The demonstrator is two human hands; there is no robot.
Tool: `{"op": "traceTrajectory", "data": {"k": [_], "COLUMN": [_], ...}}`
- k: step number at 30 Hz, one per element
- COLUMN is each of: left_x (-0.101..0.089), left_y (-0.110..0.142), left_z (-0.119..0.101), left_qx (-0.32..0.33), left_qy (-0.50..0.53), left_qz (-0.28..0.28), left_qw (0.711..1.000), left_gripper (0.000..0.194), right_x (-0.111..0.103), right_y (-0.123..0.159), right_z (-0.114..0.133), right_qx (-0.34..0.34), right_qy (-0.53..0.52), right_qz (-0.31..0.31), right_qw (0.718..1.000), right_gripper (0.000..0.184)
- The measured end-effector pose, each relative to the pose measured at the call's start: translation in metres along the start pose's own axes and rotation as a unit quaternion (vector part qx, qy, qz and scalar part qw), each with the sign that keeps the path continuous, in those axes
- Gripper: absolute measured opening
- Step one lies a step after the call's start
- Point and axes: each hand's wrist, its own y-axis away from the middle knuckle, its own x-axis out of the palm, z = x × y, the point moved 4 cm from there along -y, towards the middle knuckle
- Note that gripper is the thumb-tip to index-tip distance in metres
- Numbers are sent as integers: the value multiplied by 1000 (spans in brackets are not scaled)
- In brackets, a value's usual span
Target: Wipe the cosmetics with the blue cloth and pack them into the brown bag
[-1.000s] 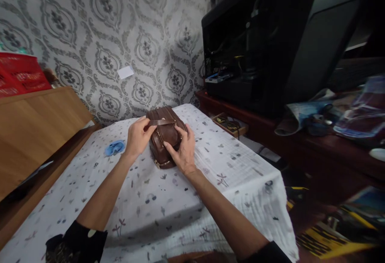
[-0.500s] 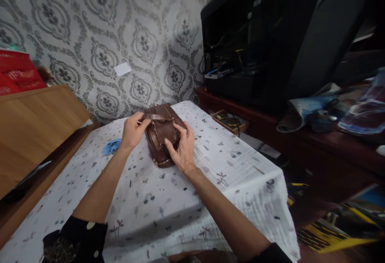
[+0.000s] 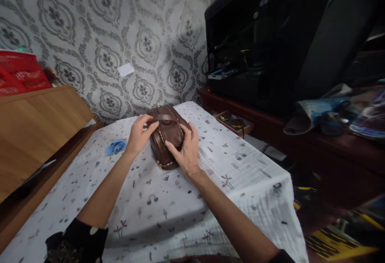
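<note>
A small brown leather bag (image 3: 167,134) with gold zips lies on a table covered by a white printed cloth (image 3: 168,198). My left hand (image 3: 138,135) pinches the bag's brown strap at its left end, fingers closed on it. Against the bag's right side rests my right hand (image 3: 186,150), thumb and fingers wrapped around the body and holding it steady. Both forearms reach in from the bottom edge.
A blue crumpled bit (image 3: 115,147) lies on the cloth left of the bag. A wooden cabinet (image 3: 36,126) with a red box (image 3: 18,72) stands at left. Right of the table, a dark wooden stand (image 3: 300,142) carries black equipment (image 3: 270,42) and clutter. Patterned wallpaper is behind.
Both hands have stayed on the bag; my left hand shifted slightly along the strap. The camera view has drifted a little.
</note>
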Motion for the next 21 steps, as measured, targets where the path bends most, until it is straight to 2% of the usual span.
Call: {"op": "traceTrajectory", "data": {"k": [2,5,13,21], "left_x": [6,9,1,0], "left_y": [8,17,9,9], "left_z": [9,15,17,7], "left_qx": [-18,-8,22,38], "left_qy": [30,40,45,-15], "left_qz": [-9,-7,96,69], "left_qw": [999,999,994,997], "left_gripper": [20,29,34,30], "right_x": [0,-1,-1,3], "right_y": [0,1,1,2], "right_z": [0,1,-1,-4], "right_qx": [-2,-7,-16,-18], "right_qy": [-1,-4,-6,-11], "right_qz": [0,7,12,6], "right_qw": [1000,1000,1000,1000], "right_gripper": [61,55,53,53]}}
